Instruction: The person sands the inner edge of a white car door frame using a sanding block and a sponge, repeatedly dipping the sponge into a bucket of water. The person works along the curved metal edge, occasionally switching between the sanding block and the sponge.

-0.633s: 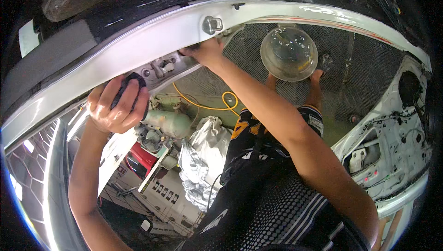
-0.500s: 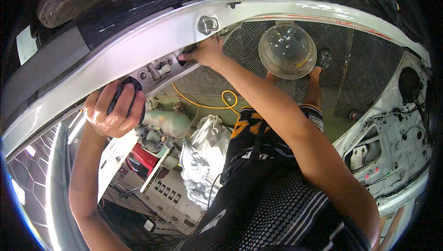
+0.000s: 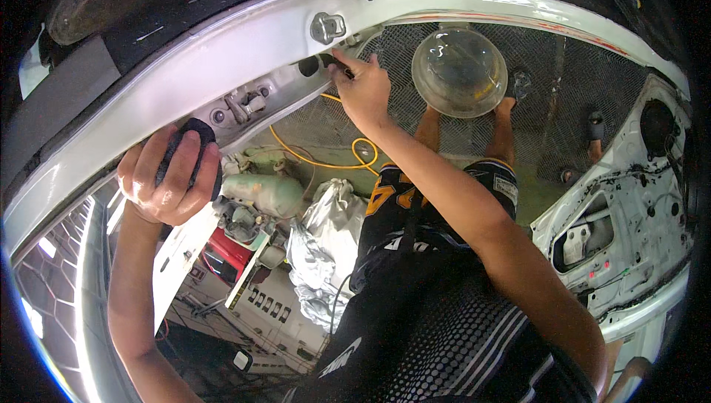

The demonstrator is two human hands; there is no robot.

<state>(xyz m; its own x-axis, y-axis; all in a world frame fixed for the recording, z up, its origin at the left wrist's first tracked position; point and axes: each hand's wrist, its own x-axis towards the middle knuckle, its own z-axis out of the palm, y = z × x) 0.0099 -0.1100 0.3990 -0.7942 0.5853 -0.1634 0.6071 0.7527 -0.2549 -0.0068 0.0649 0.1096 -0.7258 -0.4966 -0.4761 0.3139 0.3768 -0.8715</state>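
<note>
My left hand (image 3: pixel 167 175) is wrapped round a dark, rounded block (image 3: pixel 205 135) like a sanding block, close against the lower edge of the white door frame (image 3: pixel 229 59). Fingers hide much of the block. My right hand (image 3: pixel 364 88) is bent at the inner edge of the frame, beside a dark oval hole (image 3: pixel 309 66). Its fingertips are curled together with something small and dark at them that I cannot make out. Above it, a metal striker loop (image 3: pixel 327 28) is fixed to the frame. A bare metal hinge (image 3: pixel 244 105) sits between my hands.
A clear, round basin (image 3: pixel 459 70) stands on the ribbed mat by my feet. Below the frame are a yellow hose (image 3: pixel 311 165), a green tank (image 3: pixel 263 192) and crumpled silver sheeting (image 3: pixel 326 236). A stripped white door panel (image 3: pixel 629 233) stands at the right. Another person's foot (image 3: pixel 595 150) shows beyond.
My right hand has shifted right and away from the hinge, uncovering the oval hole. My left hand has moved slightly left and down with the block. The whole view has shifted a little.
</note>
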